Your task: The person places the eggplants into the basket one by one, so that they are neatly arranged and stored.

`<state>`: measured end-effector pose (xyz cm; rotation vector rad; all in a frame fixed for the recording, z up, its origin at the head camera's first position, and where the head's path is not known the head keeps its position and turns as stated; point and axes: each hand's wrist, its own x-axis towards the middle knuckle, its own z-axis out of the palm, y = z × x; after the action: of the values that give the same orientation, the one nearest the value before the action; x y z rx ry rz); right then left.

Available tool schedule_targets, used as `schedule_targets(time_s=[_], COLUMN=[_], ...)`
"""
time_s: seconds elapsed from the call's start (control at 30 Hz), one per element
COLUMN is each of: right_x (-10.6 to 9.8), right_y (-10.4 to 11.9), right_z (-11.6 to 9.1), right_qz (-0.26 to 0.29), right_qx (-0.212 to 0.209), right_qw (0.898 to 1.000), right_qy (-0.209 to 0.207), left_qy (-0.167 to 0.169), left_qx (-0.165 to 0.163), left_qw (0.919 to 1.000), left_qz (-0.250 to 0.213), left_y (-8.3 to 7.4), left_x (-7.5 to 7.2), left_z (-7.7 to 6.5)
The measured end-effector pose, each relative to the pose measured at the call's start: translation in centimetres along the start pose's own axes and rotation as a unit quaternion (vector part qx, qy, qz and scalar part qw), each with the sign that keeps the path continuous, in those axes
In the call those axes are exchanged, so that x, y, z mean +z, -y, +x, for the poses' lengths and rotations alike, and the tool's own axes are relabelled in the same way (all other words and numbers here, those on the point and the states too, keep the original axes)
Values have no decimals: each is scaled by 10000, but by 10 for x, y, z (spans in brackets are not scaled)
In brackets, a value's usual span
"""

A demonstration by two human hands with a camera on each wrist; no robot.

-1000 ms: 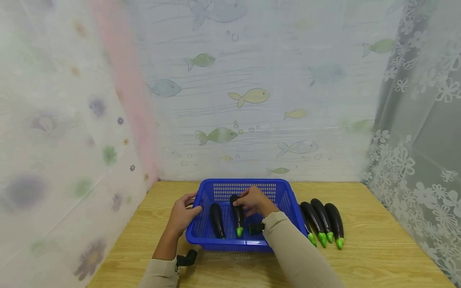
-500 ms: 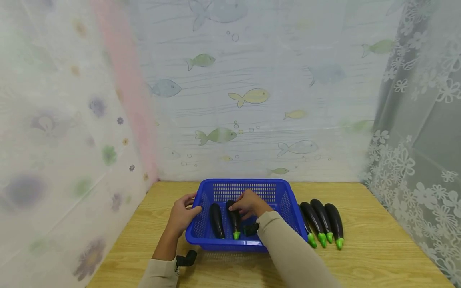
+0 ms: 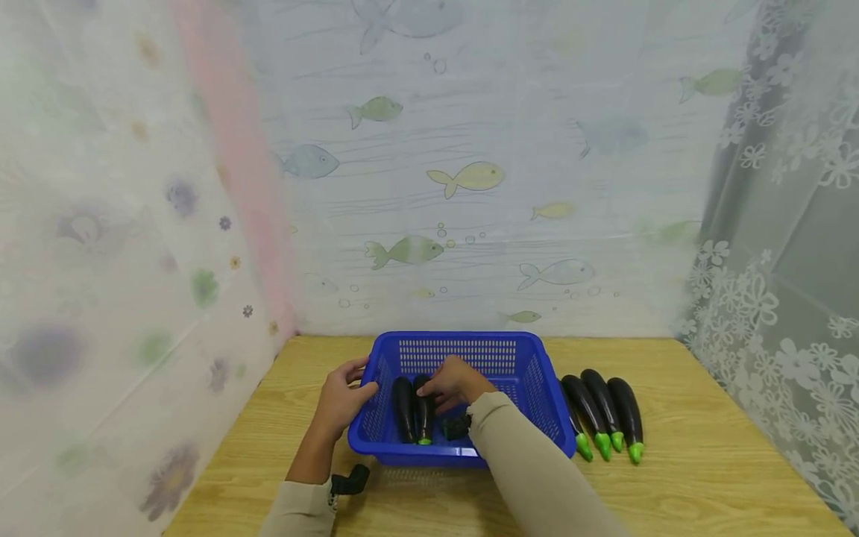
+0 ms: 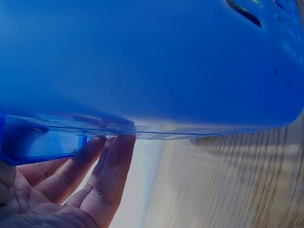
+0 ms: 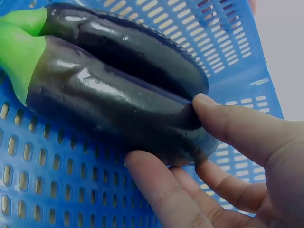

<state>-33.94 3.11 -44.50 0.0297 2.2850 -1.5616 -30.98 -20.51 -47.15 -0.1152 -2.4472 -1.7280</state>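
A blue perforated plastic basket stands on the table, two dark eggplants side by side in its left part. My left hand grips the basket's left rim, thumb over the top and fingers along the outer wall, as the left wrist view also shows. Inside the basket, my right hand holds the right-hand eggplant near its rounded end, thumb on one side and fingertips on the other. This eggplant lies against the other eggplant. Both green stem ends point toward the basket's near wall.
Several more eggplants with green stems lie on the wooden table just right of the basket, the leftmost partly hidden by its rim. A curtain with printed fish hangs behind the table.
My right hand has moved the eggplant leftward in the basket, closing the gap to the other eggplant. The left hand has stayed at the rim.
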Motion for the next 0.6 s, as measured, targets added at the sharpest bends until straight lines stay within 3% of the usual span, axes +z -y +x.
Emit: schedule_targets(time_s=[0.6], right_x=[2], right_y=[0], right_z=[4], right_qz=[0], right_qx=[110], right_qw=[9997], right_qy=[197], left_qy=[-29], left_qx=[-8], left_qw=[10000], left_qz=[41], left_y=[0], left_x=[-1], left_z=[0])
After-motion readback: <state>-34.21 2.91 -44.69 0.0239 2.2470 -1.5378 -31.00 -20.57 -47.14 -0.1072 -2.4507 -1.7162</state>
